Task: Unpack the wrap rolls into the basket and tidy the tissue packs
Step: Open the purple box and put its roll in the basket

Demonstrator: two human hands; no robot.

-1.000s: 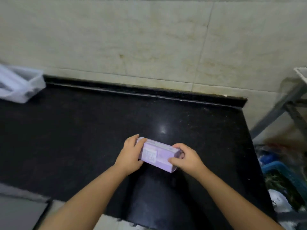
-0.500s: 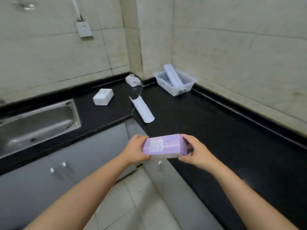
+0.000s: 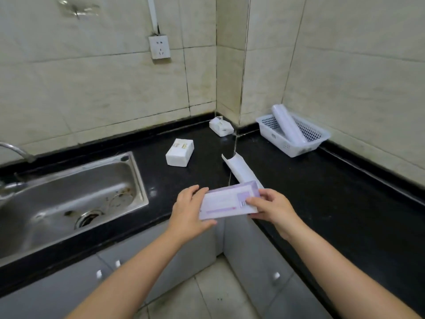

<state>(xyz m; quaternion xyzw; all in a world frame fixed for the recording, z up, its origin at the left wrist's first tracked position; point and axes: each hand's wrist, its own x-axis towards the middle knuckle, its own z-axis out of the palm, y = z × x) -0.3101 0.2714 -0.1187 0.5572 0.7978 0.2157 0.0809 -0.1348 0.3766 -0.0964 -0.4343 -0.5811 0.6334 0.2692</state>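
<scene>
Your left hand (image 3: 188,210) and right hand (image 3: 271,207) each grip an end of the purple tissue pack (image 3: 227,201), held in the air above the table (image 3: 322,192) corner. Just behind it lies an open white sleeve (image 3: 241,169); you could knock it setting the pack down. Farther back sit two white tissue packs (image 3: 179,152), and the basket (image 3: 292,134) holds a wrap roll (image 3: 287,125).

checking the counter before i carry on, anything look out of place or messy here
Yes. An opened white carton lies empty-looking on the counter, torn flap up, near the corner. Two tissue packs sit scattered at odd angles. One roll leans tilted across the basket.
</scene>
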